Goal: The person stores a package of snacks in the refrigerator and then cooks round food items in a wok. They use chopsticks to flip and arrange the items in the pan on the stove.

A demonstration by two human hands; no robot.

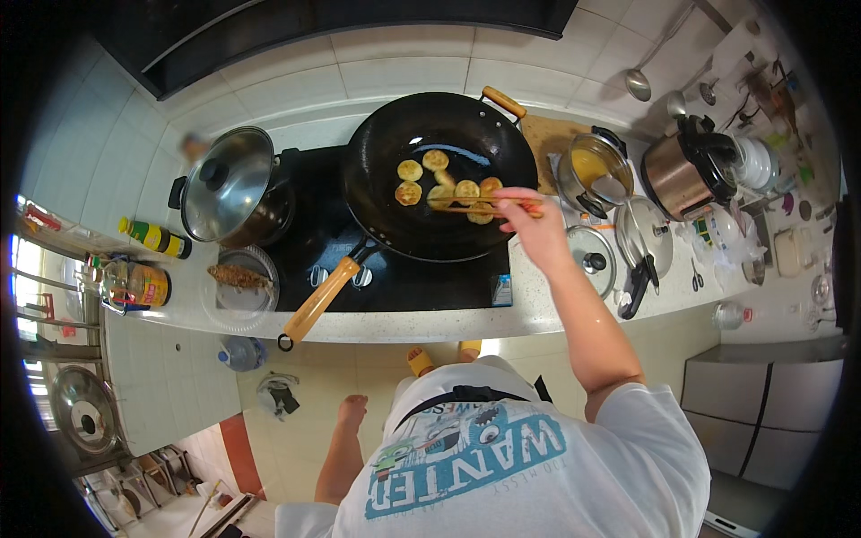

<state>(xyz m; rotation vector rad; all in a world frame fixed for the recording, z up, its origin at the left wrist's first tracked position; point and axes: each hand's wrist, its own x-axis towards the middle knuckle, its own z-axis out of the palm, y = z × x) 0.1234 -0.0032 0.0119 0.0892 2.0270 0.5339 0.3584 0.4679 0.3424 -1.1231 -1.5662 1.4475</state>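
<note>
A pair of wooden chopsticks [464, 206] is held in my right hand [528, 216], above the right part of a large black wok [430, 235]. Their tips touch or hover over one of several browned round patties [408, 194] lying in the wok's middle; the exact contact is unclear. The wok stands on a black cooktop [430, 289], with its wooden handle [323, 299] pointing towards me on the left. My left hand [353, 409] hangs low beside my body, away from the counter; its fingers look curled, and nothing shows in it.
Left of the wok stands a lidded pot [232, 181], with a fried fish [239, 276] on a plate before it and bottles [156, 237] further left. To the right are a small pot [595, 165] holding yellow liquid and a ladle, glass lids [590, 261], a pressure cooker [683, 171] and scissors [697, 275].
</note>
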